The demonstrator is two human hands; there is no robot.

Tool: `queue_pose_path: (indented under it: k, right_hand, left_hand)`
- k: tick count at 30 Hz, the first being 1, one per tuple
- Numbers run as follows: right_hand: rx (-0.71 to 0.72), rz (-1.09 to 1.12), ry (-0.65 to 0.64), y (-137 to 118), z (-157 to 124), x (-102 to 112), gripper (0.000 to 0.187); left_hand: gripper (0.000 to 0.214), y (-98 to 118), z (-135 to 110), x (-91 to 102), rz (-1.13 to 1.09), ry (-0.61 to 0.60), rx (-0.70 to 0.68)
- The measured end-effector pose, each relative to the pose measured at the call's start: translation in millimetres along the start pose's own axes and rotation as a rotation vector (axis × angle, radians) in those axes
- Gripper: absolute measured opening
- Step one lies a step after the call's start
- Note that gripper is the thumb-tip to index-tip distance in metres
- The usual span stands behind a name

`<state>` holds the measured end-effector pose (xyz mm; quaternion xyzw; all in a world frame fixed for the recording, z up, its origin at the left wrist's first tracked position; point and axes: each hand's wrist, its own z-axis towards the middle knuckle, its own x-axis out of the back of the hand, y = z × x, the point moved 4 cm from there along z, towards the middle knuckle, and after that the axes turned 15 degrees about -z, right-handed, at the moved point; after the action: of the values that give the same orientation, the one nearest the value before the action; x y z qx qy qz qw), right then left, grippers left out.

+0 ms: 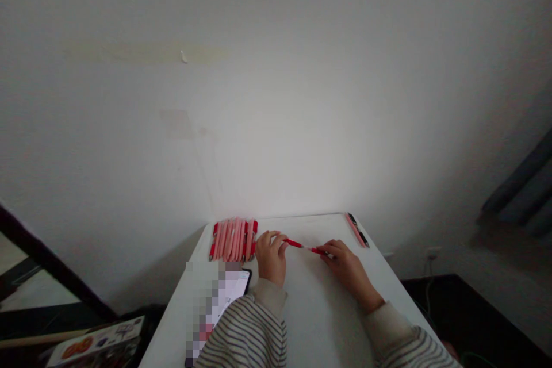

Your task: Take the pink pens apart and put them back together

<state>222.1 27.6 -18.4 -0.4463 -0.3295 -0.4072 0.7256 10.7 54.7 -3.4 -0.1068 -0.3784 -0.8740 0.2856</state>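
Note:
Between my two hands a slim red pen (294, 243) is stretched above the white table, with a pale section in its middle; I cannot tell whether its two red parts are joined there. My left hand (271, 256) pinches the left end. The right end sits in the fingers of my right hand (342, 264), which hide its tip. Just left of my left hand lies a row of several pink and red pens (233, 240), side by side. A pink pen (355, 230) and a black pen (359, 229) lie together near the table's far right corner.
The white table (319, 310) stands against a pale wall (276, 98). A phone (233, 293), partly blurred out, lies under my left forearm. On the floor at left is a printed box (97, 342). A dark curtain (517, 172) hangs at right.

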Motion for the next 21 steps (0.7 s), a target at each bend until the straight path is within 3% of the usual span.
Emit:
queue_pose_path:
  k: [11, 21]
  right_hand:
    - [0.011, -0.04, 0.022, 4.2, -0.5, 2.3, 0.022]
    - [-0.066, -0.095, 0.063, 7.8, -4.8, 8.1, 0.021]
  left_hand:
    - [0.016, -0.2, -2.6, -2.5, 0.048, -0.029, 0.034]
    - [0.015, 1.0, 0.9, -11.1, 0.077, -0.089, 0.083]
